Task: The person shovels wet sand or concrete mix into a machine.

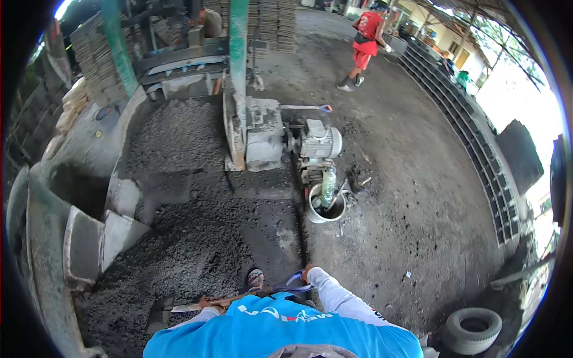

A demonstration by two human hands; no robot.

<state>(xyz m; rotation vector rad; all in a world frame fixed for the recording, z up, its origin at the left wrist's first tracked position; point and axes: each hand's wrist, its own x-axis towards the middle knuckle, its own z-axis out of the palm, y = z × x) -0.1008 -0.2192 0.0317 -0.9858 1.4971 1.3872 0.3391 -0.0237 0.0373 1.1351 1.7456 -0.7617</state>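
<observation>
A shovel [240, 298] lies across the front of my body, low in the view. My right hand [307, 274] is closed on its blue D-shaped grip. Further left, my left hand [205, 302] wraps round the shaft near the blade, with part of the fingers hidden by the sleeve and shirt. The dark blade [159, 315] rests at or just over a spread of dark gravelly mix [185, 238]; contact cannot be made out. One sandalled foot [255, 278] shows beside the shaft.
Ahead stand an electric motor [321, 143] and a bucket [325, 216] holding a bottle. A green post [238, 53] rises beside a concrete block. Left is a metal chute [48, 238]. A tyre [473, 330] lies right. A person in red [367, 39] is further off, near stacked blocks [465, 125].
</observation>
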